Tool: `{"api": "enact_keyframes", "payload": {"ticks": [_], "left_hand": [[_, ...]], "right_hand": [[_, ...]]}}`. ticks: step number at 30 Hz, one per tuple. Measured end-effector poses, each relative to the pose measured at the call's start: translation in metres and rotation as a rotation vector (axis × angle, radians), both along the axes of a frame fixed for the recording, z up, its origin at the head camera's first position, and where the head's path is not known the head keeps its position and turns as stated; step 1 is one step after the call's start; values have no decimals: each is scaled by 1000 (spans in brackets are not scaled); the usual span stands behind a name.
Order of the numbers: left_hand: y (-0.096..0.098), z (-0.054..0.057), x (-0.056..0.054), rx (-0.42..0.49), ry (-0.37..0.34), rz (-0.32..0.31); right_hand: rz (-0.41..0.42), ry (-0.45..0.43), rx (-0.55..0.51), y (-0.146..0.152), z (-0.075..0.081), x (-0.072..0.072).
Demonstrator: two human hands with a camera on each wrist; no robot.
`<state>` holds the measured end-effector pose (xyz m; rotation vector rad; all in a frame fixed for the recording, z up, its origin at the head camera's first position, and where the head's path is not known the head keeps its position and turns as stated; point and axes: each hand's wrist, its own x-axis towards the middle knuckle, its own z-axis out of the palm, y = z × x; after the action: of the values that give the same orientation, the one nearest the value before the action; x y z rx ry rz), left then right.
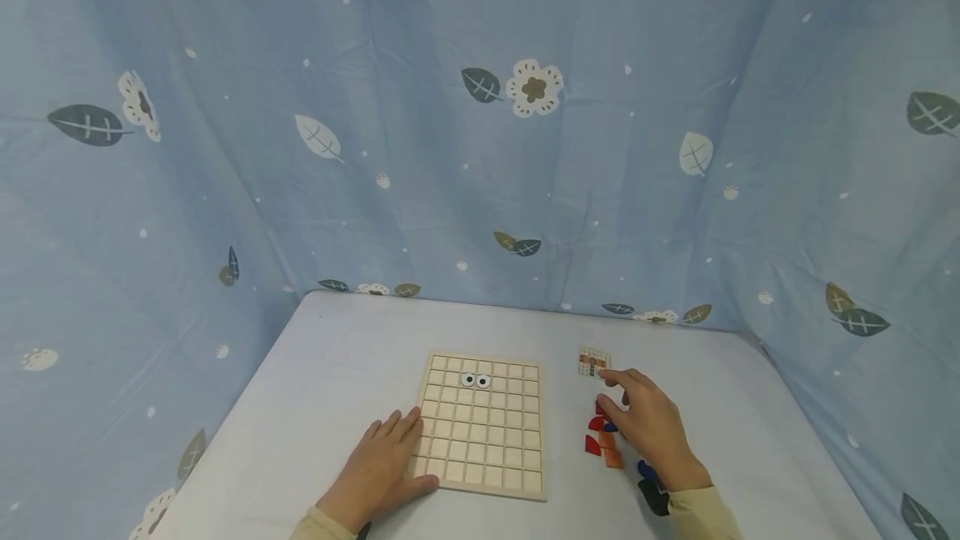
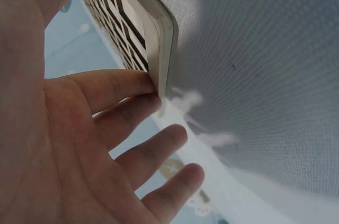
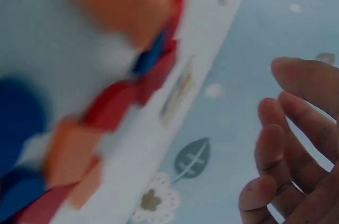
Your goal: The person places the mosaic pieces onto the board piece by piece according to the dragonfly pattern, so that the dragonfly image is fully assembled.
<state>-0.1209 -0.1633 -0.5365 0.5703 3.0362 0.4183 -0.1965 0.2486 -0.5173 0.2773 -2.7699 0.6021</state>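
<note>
A wooden grid board (image 1: 477,432) lies on the table, with two eye tiles (image 1: 476,380) side by side in its upper part. My left hand (image 1: 382,469) rests at the board's left edge, fingers fairly straight. Its fingertips touch the board's side in the left wrist view, the thumb near the lower corner. To the right, my right hand (image 1: 651,423) hovers over a cluster of red pieces (image 1: 592,445), orange pieces (image 1: 613,458) and a blue piece (image 1: 611,427). Its fingers are loosely bent, and the right wrist view shows nothing between them.
A small pattern card (image 1: 588,357) lies beyond the loose pieces, close to the right fingertips. Black pieces (image 1: 654,497) and blue ones sit near the right wrist, partly covered by it. A blue patterned curtain (image 1: 420,148) hangs around the white table (image 1: 352,357).
</note>
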Motion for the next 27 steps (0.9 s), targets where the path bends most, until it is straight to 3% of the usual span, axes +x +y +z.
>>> {"api": "enact_keyframes", "payload": {"ticks": [5, 13, 21, 27], "left_hand": [[0, 2, 1, 8, -3, -2], [0, 2, 1, 4, 5, -5], [-3, 0, 0, 5, 0, -11], [-2, -1, 1, 13, -9, -7]], "right_hand": [[-53, -168, 61, 16, -11, 3], [-93, -288, 97, 31, -21, 5], [-56, -352, 101, 30, -21, 1], [-31, -316, 108, 28, -26, -3]]}}
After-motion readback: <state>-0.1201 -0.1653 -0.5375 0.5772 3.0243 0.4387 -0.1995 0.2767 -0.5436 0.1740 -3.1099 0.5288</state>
